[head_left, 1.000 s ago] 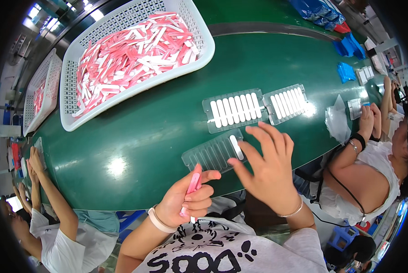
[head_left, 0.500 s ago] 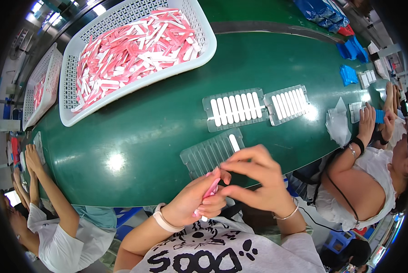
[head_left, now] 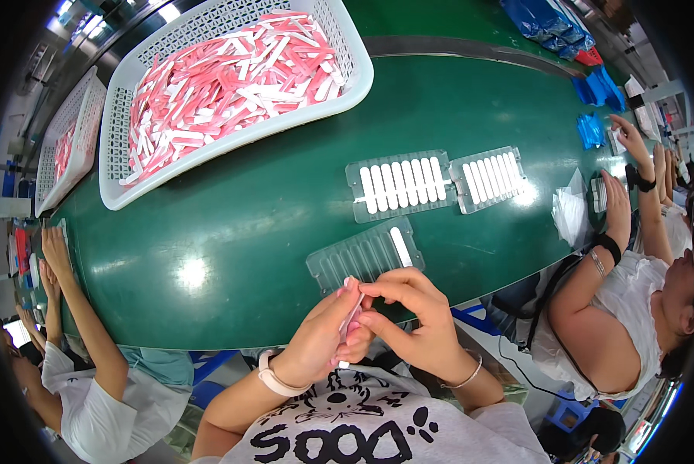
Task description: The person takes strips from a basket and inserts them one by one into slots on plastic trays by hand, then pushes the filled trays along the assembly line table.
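My left hand [head_left: 320, 332] is closed round slim pink-and-white plastic sticks [head_left: 350, 321], whose exact number is hidden by the fingers. The thumb and fingertips of my right hand [head_left: 416, 317] pinch at their upper end, touching my left fingertips. Just beyond both hands lies a clear slotted tray [head_left: 339, 267] with one white stick [head_left: 400, 247] in its right end slot. Farther off, two similar trays, a left one [head_left: 360, 205] and a right one [head_left: 464, 203], hold rows of white sticks.
A large white basket [head_left: 246, 141] of pink and white sticks stands at the far left, a second basket [head_left: 92, 147] beside it. Clear plastic bags [head_left: 569, 216] lie at the right. Co-workers sit on both sides, one on the right [head_left: 594, 301] with arms over the green table [head_left: 254, 271].
My right hand has moved left and closed in on the top of the sticks in my left hand. The co-worker on the right has raised an arm and reached farther across the table.
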`<act>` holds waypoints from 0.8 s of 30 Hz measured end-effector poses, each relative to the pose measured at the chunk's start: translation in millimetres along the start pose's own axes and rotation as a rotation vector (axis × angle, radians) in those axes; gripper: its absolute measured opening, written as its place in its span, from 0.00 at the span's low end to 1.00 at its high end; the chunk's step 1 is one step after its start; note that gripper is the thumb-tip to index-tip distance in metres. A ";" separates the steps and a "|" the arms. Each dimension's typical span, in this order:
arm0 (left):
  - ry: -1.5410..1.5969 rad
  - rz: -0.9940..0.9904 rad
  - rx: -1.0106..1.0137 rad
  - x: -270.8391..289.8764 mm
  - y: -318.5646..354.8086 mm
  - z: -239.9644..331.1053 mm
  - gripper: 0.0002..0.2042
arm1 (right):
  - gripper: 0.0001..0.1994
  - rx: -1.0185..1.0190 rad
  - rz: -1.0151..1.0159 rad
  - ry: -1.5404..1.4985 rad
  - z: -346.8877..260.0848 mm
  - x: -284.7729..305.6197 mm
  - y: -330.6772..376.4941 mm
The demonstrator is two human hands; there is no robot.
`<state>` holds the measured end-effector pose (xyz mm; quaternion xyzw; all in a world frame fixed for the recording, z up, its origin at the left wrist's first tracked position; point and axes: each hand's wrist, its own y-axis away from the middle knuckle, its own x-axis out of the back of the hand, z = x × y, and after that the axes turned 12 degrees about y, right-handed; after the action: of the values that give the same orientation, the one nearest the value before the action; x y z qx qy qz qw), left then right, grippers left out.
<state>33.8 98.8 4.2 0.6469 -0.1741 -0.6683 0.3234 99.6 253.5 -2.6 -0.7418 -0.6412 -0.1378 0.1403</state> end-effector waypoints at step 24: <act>-0.013 -0.120 -0.220 15.7 16.7 1.7 0.04 | 0.15 0.299 -0.117 0.884 27.9 44.5 -6.0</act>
<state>36.4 75.9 3.4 0.6125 -0.0629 -0.7057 0.3505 100.5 305.8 -11.1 -0.5465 -0.5735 -0.3541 0.4972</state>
